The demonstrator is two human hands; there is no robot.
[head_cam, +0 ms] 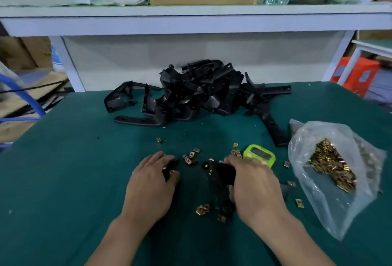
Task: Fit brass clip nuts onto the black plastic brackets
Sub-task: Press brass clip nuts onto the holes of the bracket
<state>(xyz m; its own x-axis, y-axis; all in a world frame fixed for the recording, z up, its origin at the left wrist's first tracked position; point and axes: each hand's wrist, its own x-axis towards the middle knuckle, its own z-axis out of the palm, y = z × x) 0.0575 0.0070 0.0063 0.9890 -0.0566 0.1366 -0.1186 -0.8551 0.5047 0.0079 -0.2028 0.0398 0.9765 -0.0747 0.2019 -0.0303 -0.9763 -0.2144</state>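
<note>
One black plastic bracket (222, 172), judged light and stiff, is gripped at both ends on the worktop (84, 159) by curled fingers of left hand (151, 183) and right hand (256, 185), with small brass clip nuts (191, 157) scattered beside.

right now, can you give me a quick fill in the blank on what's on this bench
1. The plastic bag of brass clip nuts lies on the person's ____ side.
2. The small timer on the mat is bright ____.
3. The right hand grips a ____ plastic bracket.

Missing words: right, green, black.
</note>
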